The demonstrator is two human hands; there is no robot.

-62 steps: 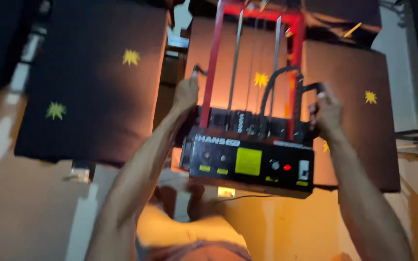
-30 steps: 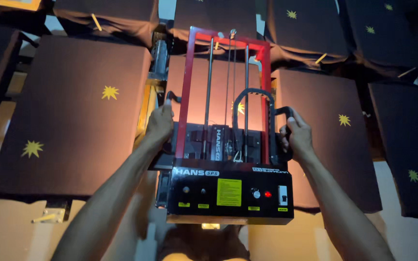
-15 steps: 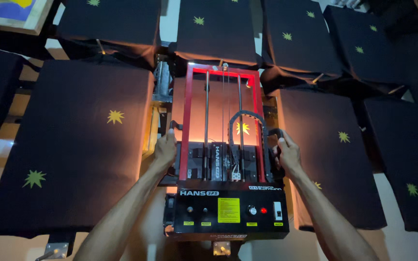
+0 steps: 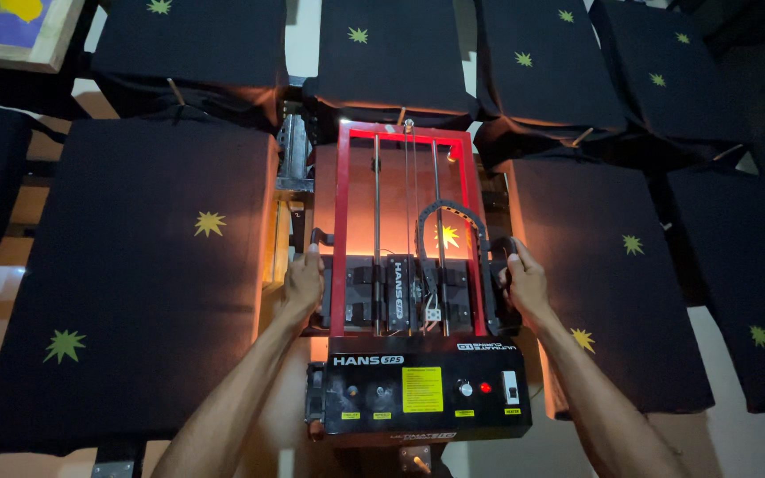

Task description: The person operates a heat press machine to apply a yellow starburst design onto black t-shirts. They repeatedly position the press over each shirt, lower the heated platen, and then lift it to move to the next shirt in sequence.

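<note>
1. Head view looks straight down on a flash-dryer unit (image 4: 405, 265): red frame, glowing orange heater, black control box (image 4: 418, 389) at the near end. It sits over the middle platen, which has a black shirt with a yellow star print (image 4: 447, 235) lit up under the frame.
2. Left hand (image 4: 303, 281) is wrapped around the black side handle (image 4: 316, 237) on the left. Right hand (image 4: 524, 281) is closed on the matching handle on the right. Both look like firm, full grips.
3. My take on doing this bit well: keep the pull even on both handles so the frame stays square to the platen, not skewed.
4. I'd centre the glow over the star, not off toward the neighbouring shirt (image 4: 135, 274) on the left.
5. Fingers belong on the handles only, since the heater is clearly hot. Also watch the black cable chain (image 4: 453, 212) doesn't snag.
</note>
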